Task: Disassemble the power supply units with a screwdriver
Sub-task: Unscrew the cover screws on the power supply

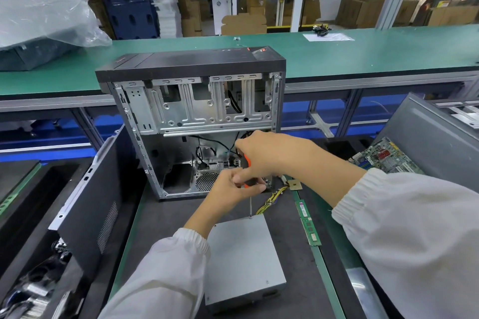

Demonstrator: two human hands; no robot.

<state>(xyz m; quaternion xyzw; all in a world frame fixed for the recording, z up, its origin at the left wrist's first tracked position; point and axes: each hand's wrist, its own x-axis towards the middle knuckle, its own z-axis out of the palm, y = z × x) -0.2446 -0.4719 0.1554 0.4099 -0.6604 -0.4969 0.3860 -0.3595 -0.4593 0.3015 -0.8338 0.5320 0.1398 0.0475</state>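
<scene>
A: Which step is this?

B: Undoing a cover screw, I'd judge. The power supply (245,261), a plain grey sheet-metal box, lies flat on the dark worktop (290,261) in front of the open computer case (191,122). The screwdriver (249,189) stands upright with its thin steel shaft on the box's far edge, tip at what looks like a screw.

A: And the hands?

B: The right hand (269,158) is wrapped round the orange-and-black handle from above. The left hand (233,186) pinches the handle's lower end, steadying it.

A: What does the next move call for?

B: Probably downward pressure while turning, keeping the tip seated so it doesn't slip on the smooth metal.

A: Anything close by?

B: A bundle of yellow and black wires (269,202) runs from the box's far end, and a green memory stick (308,223) lies just to its right.
</scene>
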